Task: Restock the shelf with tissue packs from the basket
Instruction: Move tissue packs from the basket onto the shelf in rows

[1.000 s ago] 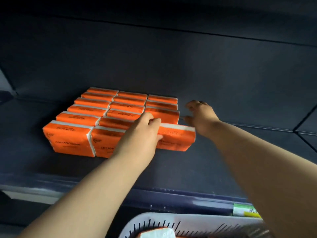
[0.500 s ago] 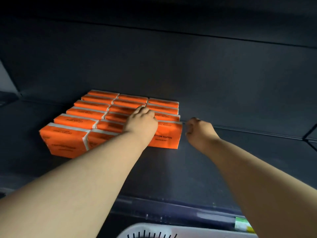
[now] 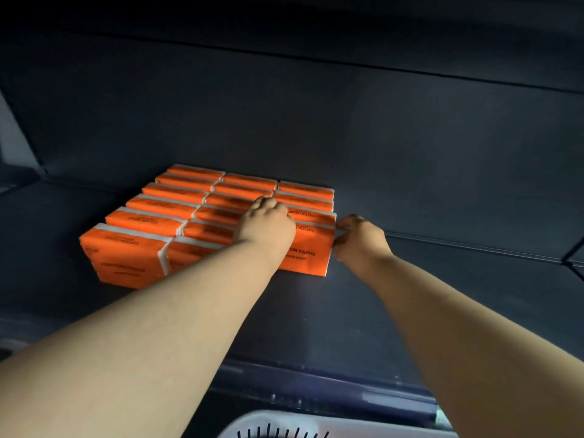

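a person's left hand (image 3: pixel 268 221) curls its fingers over the top of the front-right tissue pack (image 3: pixel 308 254), which stands at the near right corner of an orange block of packs (image 3: pixel 189 197) on the dark shelf (image 3: pixel 410 295). the right hand (image 3: pixel 358 240), fingers bent, pinches that pack's right end. a white basket (image 3: pixel 284 425) shows below the shelf.

The tissue pack (image 3: pixel 308 252) has slid back flush
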Available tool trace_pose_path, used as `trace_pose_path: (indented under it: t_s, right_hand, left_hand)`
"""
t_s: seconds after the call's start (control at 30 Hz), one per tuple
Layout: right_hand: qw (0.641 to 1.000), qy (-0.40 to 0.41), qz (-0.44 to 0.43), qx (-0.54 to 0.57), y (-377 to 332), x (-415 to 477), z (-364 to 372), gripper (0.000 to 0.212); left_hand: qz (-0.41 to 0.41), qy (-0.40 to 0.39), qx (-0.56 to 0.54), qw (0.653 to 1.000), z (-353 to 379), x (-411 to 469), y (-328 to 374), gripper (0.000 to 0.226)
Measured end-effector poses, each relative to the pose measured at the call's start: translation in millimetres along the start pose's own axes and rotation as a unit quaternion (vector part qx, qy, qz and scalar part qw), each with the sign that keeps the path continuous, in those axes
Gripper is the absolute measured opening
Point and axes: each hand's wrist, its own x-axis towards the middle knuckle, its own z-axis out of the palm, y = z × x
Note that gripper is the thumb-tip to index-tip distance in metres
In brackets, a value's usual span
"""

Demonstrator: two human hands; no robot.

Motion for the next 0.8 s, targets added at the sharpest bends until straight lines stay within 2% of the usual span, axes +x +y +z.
trace_pose_path:
  t_s: [0.17,0.4,0.63,0.8]
  right_hand:
    - [1.000,-0.008,0.009,-0.002,-2,-3,0,0.042]
    - [0.989,-0.023,-0.037,-0.138,-10,-20,-15,0.045]
    - [0.966,-0.055,-0.097,-0.232,-18,-77,-40,0.067]
    - [0.956,-0.089,-0.123,-0.251,-9,-143,-54,0.062]
  left_hand:
    - [-0.003,-0.008,-0.010,1.000,-3,-2,1,0.045]
    - [0.014,0.009,-0.011,1.000,-10,-26,6,0.060]
    - [0.080,0.017,-0.082,0.993,-33,-98,25,0.055]
    - [0.122,0.034,-0.107,0.986,-47,-165,36,0.054]
